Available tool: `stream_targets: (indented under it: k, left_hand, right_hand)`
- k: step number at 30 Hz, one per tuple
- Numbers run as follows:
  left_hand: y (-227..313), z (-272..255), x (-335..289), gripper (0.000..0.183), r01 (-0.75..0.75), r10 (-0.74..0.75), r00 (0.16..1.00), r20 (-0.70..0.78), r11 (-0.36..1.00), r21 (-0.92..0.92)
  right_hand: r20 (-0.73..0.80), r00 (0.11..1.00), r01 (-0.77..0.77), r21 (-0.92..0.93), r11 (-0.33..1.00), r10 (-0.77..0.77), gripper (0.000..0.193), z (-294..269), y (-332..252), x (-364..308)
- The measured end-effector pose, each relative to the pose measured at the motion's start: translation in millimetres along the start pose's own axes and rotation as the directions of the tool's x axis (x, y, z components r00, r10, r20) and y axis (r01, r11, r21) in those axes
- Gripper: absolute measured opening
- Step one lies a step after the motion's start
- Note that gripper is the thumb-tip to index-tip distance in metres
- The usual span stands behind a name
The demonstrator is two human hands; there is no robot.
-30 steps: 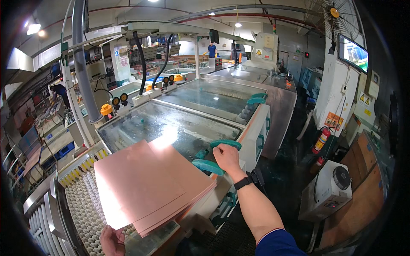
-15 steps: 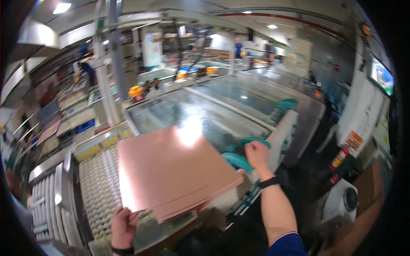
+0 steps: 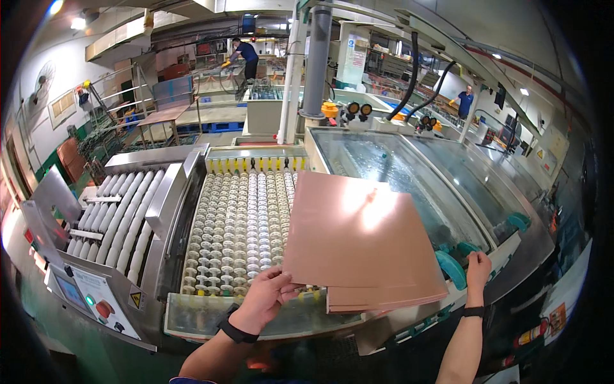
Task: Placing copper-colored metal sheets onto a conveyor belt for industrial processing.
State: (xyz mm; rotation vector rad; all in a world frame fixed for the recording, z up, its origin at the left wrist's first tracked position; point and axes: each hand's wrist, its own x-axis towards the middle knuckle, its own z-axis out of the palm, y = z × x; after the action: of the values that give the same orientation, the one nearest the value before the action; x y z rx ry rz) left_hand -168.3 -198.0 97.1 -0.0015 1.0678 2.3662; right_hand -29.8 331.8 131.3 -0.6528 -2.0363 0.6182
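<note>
My left hand pinches the near left corner of a copper-coloured sheet, thumb on top. This smooth sheet lies over a short stack of similar sheets, whose near edges show below it. The sheet's left part overhangs a roller bed; the rest covers part of a glass-topped tank. Beyond the sheet's right edge, my right hand is closed, fingers curled, right beside a green handle on the tank lid. What its fingers hold, if anything, is hidden.
A steel roller unit with a control panel stands at the left. Pipes and a grey post rise behind the roller bed. Two people, one at the far centre-left and one at the far right, stand among other equipment.
The view has swung left, bringing the roller unit and its panel into sight. My left hand keeps its pinch on the sheet's corner. My right hand stays closed near the green handle.
</note>
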Motion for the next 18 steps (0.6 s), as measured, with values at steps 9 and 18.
stream_targets:
  k: [9, 18]
  left_hand:
    - [20, -23, 5, 0.011, -0.116, 0.111, 0.993, -0.041, 0.983, -0.14]
    - [114, -109, -7, 0.016, -0.375, 0.41, 0.828, -0.382, 0.912, 0.165]
  right_hand:
    - [-0.032, 0.998, 0.057, 0.002, 0.998, -0.057, 0.032, -1, 14, 1]
    - [-0.004, 1.0, -0.026, -0.035, 0.999, 0.026, 0.029, 0, -11, 1]
